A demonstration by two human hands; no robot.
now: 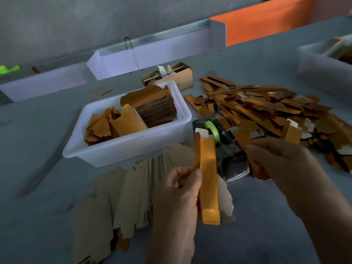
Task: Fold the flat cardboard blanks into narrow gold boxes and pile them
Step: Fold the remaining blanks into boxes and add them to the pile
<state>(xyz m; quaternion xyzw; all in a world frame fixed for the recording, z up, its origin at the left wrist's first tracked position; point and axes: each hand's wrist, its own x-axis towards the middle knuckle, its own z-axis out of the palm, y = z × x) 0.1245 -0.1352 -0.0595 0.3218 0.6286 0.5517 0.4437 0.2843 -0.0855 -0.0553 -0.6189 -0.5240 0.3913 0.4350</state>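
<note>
My left hand [179,189] grips a narrow gold box [208,178], held upright in front of me, its white top flap open by the tape dispenser. My right hand [280,161] is blurred, hovering right of the box over the near edge of the pile of folded gold boxes [266,109]; whether it holds anything is unclear. A fanned row of flat blanks [122,193], plain brown side up, lies on the table under my left hand.
A white plastic tub [133,147] holds stacks of gold blanks. A black tape dispenser [226,149] with a green roll sits between tub and pile. A small cardboard box [171,75] stands behind, a clear bin [320,61] far right.
</note>
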